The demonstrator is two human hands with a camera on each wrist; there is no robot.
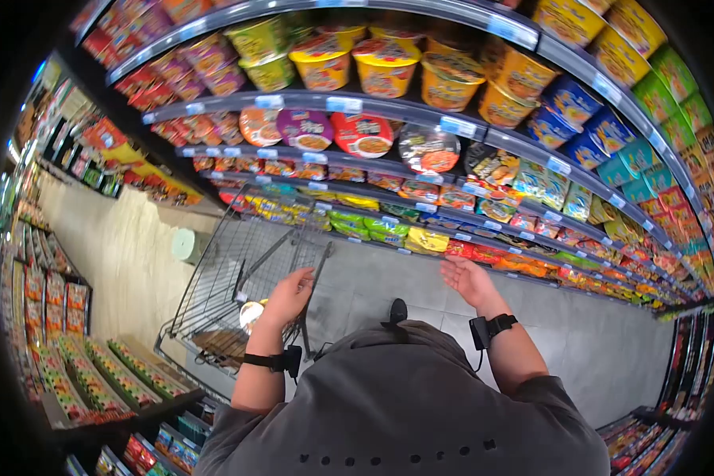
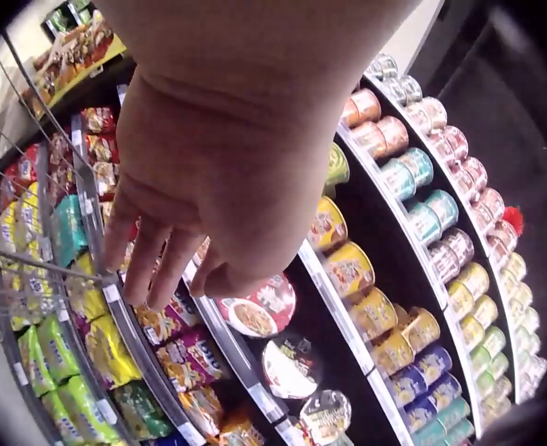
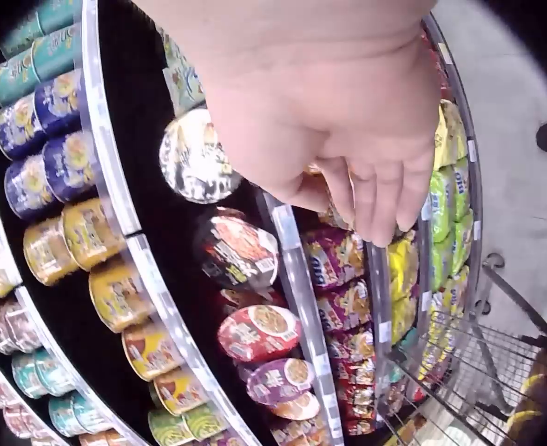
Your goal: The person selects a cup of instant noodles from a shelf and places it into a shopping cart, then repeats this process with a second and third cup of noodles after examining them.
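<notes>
My left hand (image 1: 291, 297) hovers beside the shopping cart (image 1: 206, 278), fingers relaxed and nothing in them. My right hand (image 1: 466, 283) is held out in front of the shelves, palm showing and likewise holding nothing. In the left wrist view, the left hand (image 2: 217, 186) overlaps bagged noodles and a red noodle bowl (image 2: 259, 307). The right wrist view has the right hand (image 3: 334, 130) before the shelving, its fingertips over noodle packs. Red (image 1: 362, 135), purple (image 1: 305, 129) and black (image 1: 429, 148) instant noodle bowls stand on a middle shelf.
Yellow noodle tubs (image 1: 385, 67) fill a shelf above the bowls, with green noodle bags (image 1: 357, 225) lower down. A round white-topped item (image 1: 251, 316) lies in the cart. Left of it runs a wooden-floored aisle (image 1: 119, 246) with a pale green stool (image 1: 185, 245).
</notes>
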